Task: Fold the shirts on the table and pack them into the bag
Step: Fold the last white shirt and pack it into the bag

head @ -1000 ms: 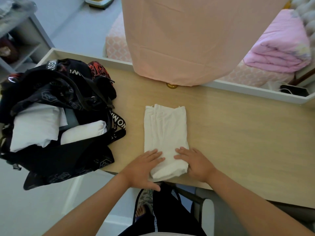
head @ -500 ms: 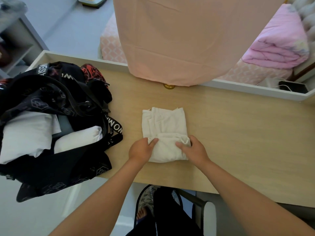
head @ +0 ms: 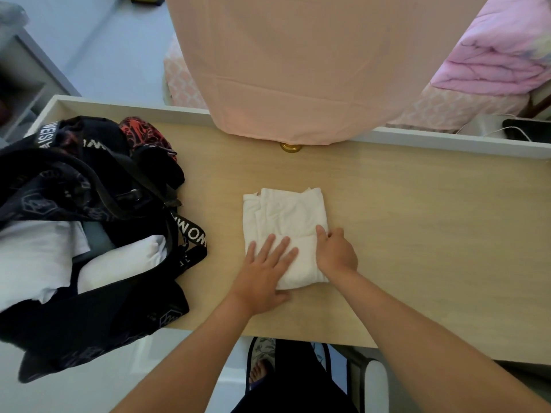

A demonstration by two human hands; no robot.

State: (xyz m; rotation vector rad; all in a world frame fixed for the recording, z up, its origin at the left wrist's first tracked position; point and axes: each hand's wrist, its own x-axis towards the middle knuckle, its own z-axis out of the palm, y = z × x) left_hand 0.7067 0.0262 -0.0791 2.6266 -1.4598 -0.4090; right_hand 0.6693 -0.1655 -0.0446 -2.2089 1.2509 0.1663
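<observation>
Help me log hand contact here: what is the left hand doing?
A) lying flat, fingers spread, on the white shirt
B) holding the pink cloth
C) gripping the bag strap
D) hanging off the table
A: the left hand lies with straight, spread fingers on the white shirt.

The white shirt [head: 286, 222] is soft cloth. The table [head: 417, 234] is smooth, pale wood. The black bag [head: 89, 317] is matt cloth.

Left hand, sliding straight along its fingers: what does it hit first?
The left hand meets only more of the folded white shirt under it, then likely bare light wooden table; the right hand looks just off that line.
</observation>
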